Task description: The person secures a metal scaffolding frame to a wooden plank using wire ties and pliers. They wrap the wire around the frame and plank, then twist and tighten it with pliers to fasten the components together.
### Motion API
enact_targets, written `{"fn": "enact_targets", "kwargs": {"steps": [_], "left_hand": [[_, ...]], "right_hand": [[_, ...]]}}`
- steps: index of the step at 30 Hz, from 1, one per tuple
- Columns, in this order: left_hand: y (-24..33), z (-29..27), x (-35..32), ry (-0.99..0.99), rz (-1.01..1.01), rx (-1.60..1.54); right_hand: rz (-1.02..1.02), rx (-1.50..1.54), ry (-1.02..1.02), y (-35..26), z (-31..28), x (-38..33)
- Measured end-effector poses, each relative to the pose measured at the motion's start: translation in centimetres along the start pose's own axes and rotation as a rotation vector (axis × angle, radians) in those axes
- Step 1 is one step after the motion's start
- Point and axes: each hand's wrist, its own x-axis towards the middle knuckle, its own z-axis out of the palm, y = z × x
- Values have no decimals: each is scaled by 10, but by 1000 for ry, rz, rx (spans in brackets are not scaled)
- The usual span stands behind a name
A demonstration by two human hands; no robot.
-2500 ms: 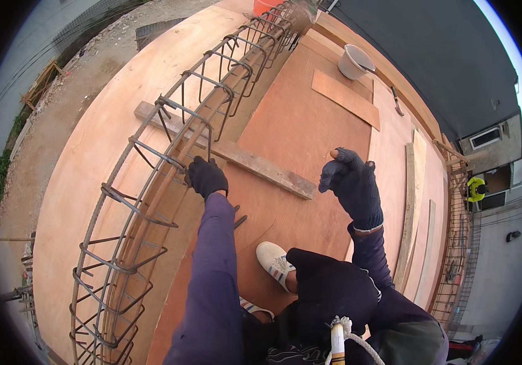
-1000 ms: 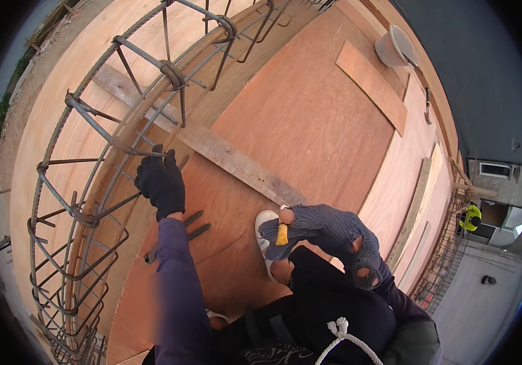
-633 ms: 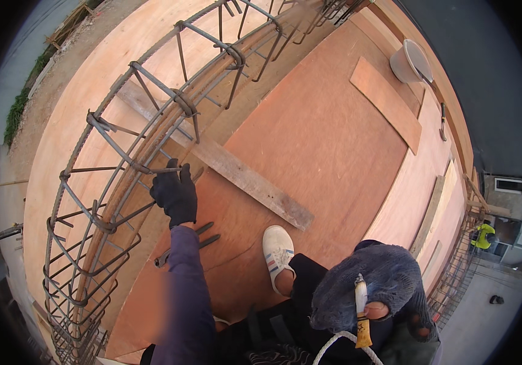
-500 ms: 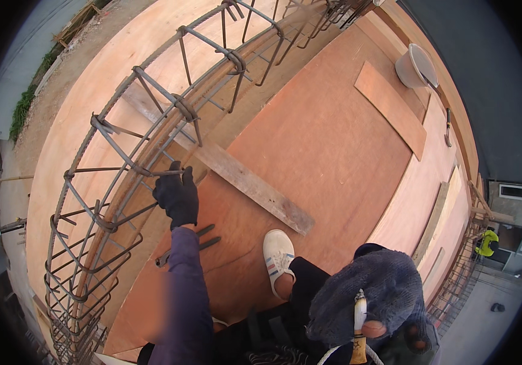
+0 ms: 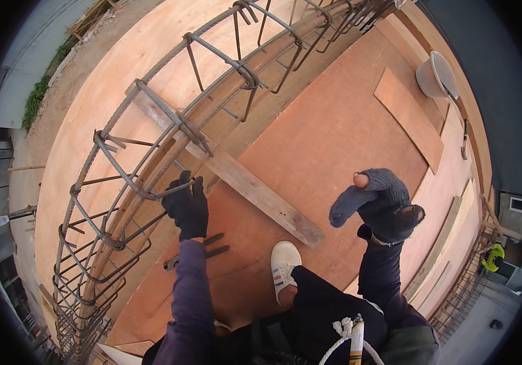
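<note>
My left hand (image 5: 186, 208), in a dark glove, is closed round the protruding end of a steel stirrup (image 5: 132, 177) on a long reinforcing-bar cage (image 5: 151, 78). Over the plywood to the right, my right hand (image 5: 379, 204) is raised, its fingers apart and nothing visible in them. Bare fingertips show through this glove's worn ends. Just below my left hand, dark-handled pincers (image 5: 216, 250) lie on the plywood sheet (image 5: 309, 146), partly behind my left forearm. A weathered board (image 5: 264, 198) runs beneath the cage and across the sheet.
A bucket (image 5: 434, 76) stands far right, with a hammer (image 5: 465, 139) below it. A loose plywood strip (image 5: 408, 118) and narrow timbers (image 5: 440, 243) lie on the right. A cigarette (image 5: 357, 344) shows at the lower edge. Someone in a yellow vest (image 5: 493, 258) is beyond the right edge.
My right hand has moved from beside the cigarette up and away over the plywood. My left hand keeps hold of the stirrup end. The whole view has shifted slightly.
</note>
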Motion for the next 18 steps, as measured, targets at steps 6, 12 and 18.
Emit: {"fn": "enact_targets", "kwargs": {"steps": [6, 12, 18], "left_hand": [[1, -1, 0, 11, 21, -27], [2, -2, 0, -13, 10, 15], [2, 0, -3, 2, -1, 38]], "right_hand": [[388, 79, 721, 162, -166, 149], [213, 456, 799, 225, -211, 261], [182, 509, 1195, 236, -196, 284]]}}
